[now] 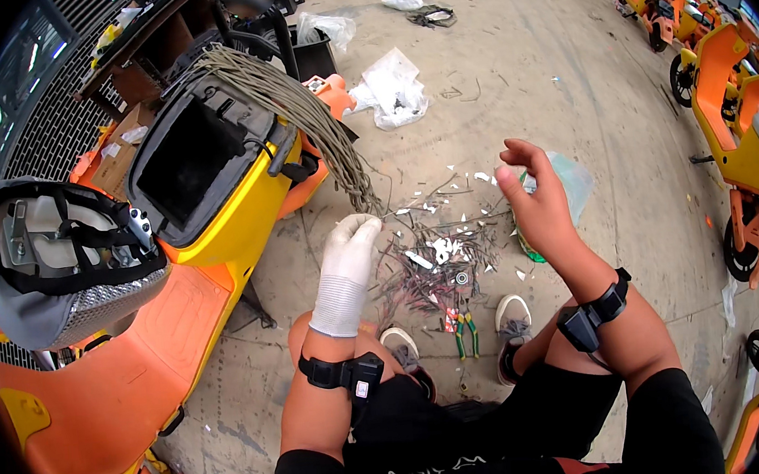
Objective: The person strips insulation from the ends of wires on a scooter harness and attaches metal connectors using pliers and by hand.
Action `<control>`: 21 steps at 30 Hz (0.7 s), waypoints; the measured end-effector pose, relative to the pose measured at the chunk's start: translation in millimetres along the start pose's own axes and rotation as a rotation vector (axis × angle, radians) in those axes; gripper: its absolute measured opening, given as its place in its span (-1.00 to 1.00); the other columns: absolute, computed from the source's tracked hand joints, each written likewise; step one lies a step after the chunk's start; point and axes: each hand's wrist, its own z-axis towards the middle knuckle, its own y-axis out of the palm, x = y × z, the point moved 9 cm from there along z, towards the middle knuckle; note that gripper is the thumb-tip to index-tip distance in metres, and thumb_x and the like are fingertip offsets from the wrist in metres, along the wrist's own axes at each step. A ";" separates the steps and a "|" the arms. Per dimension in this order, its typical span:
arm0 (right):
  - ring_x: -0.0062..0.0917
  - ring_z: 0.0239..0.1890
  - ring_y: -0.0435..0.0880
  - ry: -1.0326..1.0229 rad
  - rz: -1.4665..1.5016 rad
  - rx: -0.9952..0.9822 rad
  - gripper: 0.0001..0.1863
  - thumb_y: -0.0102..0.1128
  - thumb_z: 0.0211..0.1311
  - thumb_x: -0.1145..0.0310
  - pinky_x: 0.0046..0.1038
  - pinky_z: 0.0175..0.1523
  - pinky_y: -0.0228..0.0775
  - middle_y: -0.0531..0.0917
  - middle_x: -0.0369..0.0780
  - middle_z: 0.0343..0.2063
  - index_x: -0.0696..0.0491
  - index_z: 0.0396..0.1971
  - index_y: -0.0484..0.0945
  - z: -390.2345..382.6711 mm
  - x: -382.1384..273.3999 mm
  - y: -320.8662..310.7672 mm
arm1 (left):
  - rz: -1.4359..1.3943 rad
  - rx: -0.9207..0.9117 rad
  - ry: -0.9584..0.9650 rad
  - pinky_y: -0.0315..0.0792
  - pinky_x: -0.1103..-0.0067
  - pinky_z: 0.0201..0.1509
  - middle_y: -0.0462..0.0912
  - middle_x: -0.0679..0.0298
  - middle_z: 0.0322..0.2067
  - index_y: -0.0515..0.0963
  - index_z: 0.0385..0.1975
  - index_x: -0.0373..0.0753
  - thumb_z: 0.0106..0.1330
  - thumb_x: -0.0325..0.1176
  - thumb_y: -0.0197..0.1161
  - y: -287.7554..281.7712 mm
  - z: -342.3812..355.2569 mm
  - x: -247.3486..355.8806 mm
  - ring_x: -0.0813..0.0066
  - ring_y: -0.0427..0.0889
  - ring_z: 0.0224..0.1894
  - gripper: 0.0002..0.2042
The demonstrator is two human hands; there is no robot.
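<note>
The cables (pixel 321 126) drape over the box (pixel 236 221), lower ends at the gloved left hand (pixel 350 247); whether its fingers clamp a strand I cannot tell. The bare right hand (pixel 544 203) has thumb and fingers apart, holding nothing visible. Working these ends well probably means pinching one strand near its tip (the scraps (pixel 443 249) below could tangle) while the rest lie undisturbed.

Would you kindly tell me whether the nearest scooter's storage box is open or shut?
Open: no lid covers the storage box, and its dark inside shows.
</note>
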 end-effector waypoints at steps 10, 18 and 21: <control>-0.39 0.19 0.44 -0.643 -0.431 -0.226 -0.54 0.50 -0.07 0.30 -0.01 0.25 0.05 0.57 -0.40 -0.09 -0.19 -0.08 0.60 -37.5 -71.9 41.6 | -0.439 -0.343 -0.257 -0.11 0.64 -0.64 0.06 0.58 -0.73 0.42 -0.44 -0.19 0.37 -0.38 0.07 38.3 -7.2 -15.8 0.73 0.02 -0.74 -0.87; -0.44 0.15 0.48 -0.612 -0.544 -0.176 -0.60 0.49 -0.05 0.35 -0.03 0.30 -0.02 0.62 -0.42 -0.15 -0.15 -0.14 0.62 -35.9 -69.4 43.0 | -0.430 -0.515 -0.253 -0.12 0.65 -0.66 0.07 0.58 -0.74 0.44 -0.40 -0.21 0.36 -0.38 0.08 50.8 -15.1 -14.2 0.74 0.00 -0.75 -0.90; -0.48 0.10 0.51 -0.611 -0.524 -0.195 -0.68 0.47 -0.02 0.35 -0.03 0.30 0.00 0.64 -0.42 -0.22 -0.14 -0.21 0.63 -36.2 -67.8 45.2 | -0.425 -0.514 -0.258 -0.13 0.66 -0.65 0.07 0.58 -0.74 0.44 -0.39 -0.21 0.38 -0.39 0.07 49.8 -14.8 -16.5 0.75 0.00 -0.74 -0.90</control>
